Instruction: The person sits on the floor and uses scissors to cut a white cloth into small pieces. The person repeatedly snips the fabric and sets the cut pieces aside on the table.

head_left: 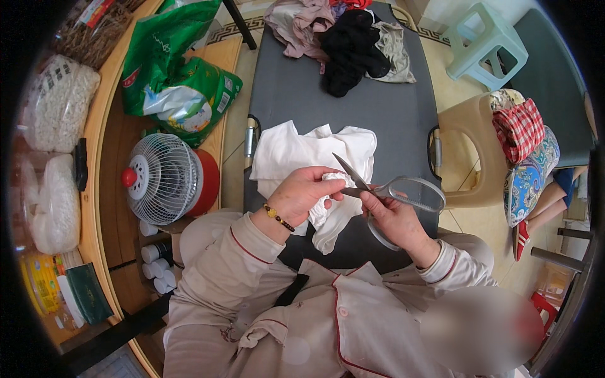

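A white cloth garment (290, 154) lies spread on the dark grey padded bed (277, 88) before me. My left hand (309, 194) pinches a bunched fold of it, with the rest draping down below the fingers. In my right hand (394, 217) is a pair of scissors (414, 192) with clear grey handles. Their blades are apart and point up and to the left, close beside the fold at my left fingertips. Whether a blade touches the cloth I cannot tell.
Pink, black and pale clothes (353, 50) are heaped at the bed's far end. To the left stand a red-and-white fan (165, 179), a green bag (189, 94) and shelves of packages. A beige plastic stool (463, 120), a pale green stool (488, 47) and another person's leg (547, 205) are on the right.
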Tool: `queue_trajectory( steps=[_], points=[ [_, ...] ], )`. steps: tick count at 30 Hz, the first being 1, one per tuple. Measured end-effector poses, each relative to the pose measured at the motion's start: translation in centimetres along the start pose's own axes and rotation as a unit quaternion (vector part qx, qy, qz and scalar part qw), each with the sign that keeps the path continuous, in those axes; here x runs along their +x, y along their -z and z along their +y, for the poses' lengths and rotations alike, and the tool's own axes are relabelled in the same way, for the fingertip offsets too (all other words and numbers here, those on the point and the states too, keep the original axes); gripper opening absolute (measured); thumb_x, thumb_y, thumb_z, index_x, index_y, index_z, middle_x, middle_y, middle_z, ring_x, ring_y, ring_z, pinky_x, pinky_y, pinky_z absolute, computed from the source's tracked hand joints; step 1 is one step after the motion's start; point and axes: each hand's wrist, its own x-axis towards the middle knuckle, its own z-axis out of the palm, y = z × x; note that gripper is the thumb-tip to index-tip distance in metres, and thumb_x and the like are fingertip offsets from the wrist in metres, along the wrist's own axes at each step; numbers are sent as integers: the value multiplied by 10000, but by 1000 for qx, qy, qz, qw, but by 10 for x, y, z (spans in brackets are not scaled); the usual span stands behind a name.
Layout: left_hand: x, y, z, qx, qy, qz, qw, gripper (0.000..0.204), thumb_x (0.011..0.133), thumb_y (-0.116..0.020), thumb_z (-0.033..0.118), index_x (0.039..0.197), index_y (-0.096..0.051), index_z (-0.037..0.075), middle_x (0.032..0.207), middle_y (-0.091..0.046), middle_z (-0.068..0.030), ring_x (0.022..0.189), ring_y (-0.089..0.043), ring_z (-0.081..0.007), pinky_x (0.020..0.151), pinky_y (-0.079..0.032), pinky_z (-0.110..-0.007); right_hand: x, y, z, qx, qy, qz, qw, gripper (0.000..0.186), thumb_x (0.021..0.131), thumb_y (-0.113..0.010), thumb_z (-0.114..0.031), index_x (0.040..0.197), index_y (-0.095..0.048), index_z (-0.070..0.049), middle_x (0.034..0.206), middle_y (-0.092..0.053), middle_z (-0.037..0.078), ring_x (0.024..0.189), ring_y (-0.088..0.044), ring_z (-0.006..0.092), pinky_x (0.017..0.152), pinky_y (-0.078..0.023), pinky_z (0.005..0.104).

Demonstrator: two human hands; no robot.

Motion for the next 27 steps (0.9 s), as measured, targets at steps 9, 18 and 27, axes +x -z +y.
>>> queue_trajectory(
  steps=[9,18,27],
  points=[
    [2,-3,-10,21,-16,10,1000,138,864,-624,103,956,-636,0,859,-635,-49,730,-552,-91,662,-443,-207,-4,-9,8,21,24,0,1000,250,906,-614,-234,992,-621,1,708,-571,-4,647,-479,72,582,-414,234],
    [2,-7,-12,31,-28,-2,999,193,868,-592,77,1026,-608,-32,847,-610,-45,713,-507,-87,641,-413,-209,-5,-10,11,-3,52,-3,999,249,910,-608,-232,1027,-629,-14,695,-561,-3,633,-451,72,565,-397,235],
    [2,-7,-16,101,-40,49,993,179,805,-605,100,942,-626,-13,800,-618,-37,699,-543,-81,595,-401,-203,-5,-10,12,4,42,-10,999,264,913,-602,-253,1011,-629,-9,699,-565,-4,632,-467,74,577,-408,230]
  ],
)
